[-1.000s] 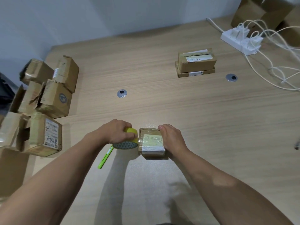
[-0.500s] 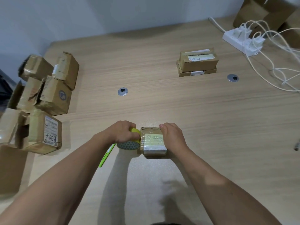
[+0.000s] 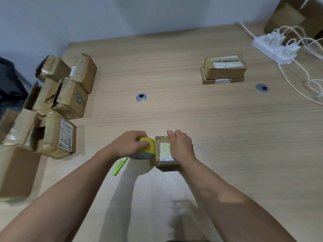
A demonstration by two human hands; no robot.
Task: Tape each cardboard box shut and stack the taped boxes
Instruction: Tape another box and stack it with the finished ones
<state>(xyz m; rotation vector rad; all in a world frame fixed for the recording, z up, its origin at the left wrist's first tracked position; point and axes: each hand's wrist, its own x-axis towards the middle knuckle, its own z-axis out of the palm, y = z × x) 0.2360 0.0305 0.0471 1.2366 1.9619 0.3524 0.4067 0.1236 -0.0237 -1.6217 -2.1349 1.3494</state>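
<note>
The small brown cardboard box (image 3: 164,151) lies flat on the wooden table (image 3: 174,110), long axis pointing away from the person, the right hand (image 3: 181,147) curling its fingers over it, the left hand (image 3: 130,145) clamping its fingers round a yellow tape roll (image 3: 150,149) alongside.

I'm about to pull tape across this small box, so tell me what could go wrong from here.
The small box is held only by the right hand; pulling the tape roll with the left hand could drag or twist it, laying tape crooked.
The right hand covers much of the box top, so tape may catch its fingers.
The green tool beside the left wrist could get knocked away.
</note>
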